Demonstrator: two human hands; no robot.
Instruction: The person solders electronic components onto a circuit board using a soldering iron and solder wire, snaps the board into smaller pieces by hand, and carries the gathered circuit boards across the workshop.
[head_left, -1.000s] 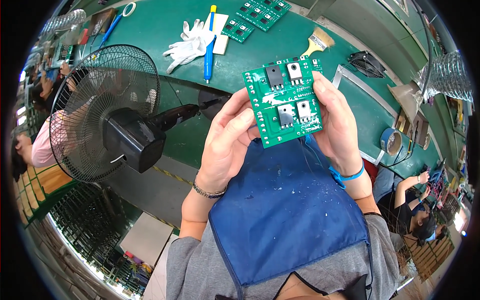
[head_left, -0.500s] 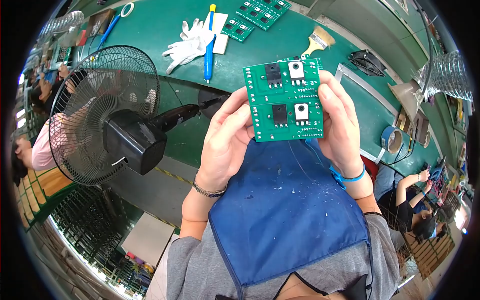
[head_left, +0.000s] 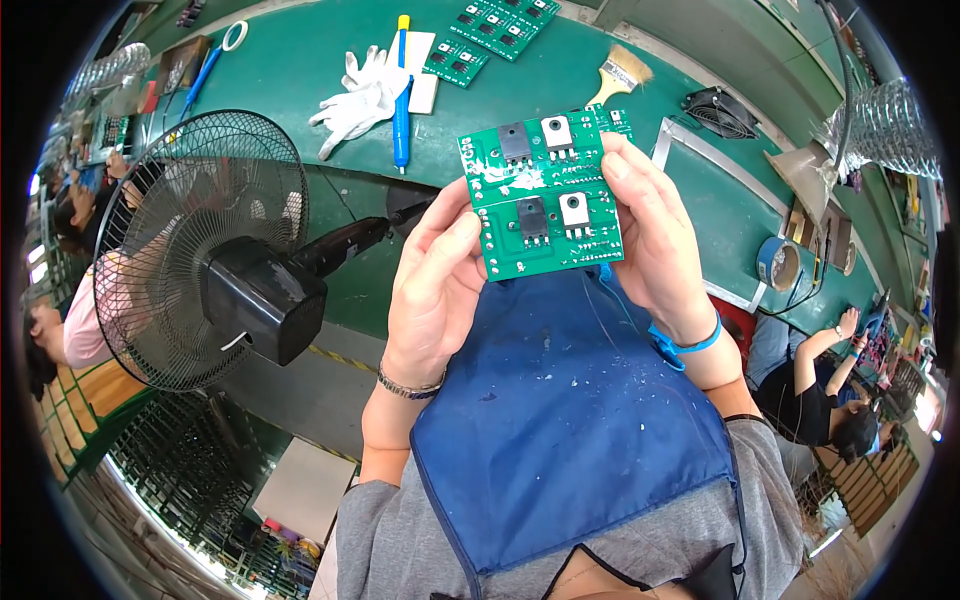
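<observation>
A green circuit board (head_left: 555, 238) is held up before my chest, over the bench edge. It carries black and silver three-legged parts, with solder joints along its sides; a bright glare lies across its upper left. My left hand (head_left: 438, 260) grips the left edge between thumb and fingers. My right hand (head_left: 655, 225) grips the right edge the same way, with a blue strap (head_left: 690, 345) round that wrist. Part of another small green board (head_left: 614, 120) shows just behind the held one.
White gloves (head_left: 362, 103), a blue tool with a yellow end (head_left: 402, 110), several green boards (head_left: 505, 25) and a brush (head_left: 622, 72) lie on the green bench (head_left: 290, 60). A black fan (head_left: 265, 300) stands at left. A duct hood (head_left: 805, 180) and tape roll (head_left: 782, 264) are right.
Both hands have shifted slightly left with the board, which is now tilted a little, its right side higher. Glare has appeared on its upper left. The whole view has shifted slightly.
</observation>
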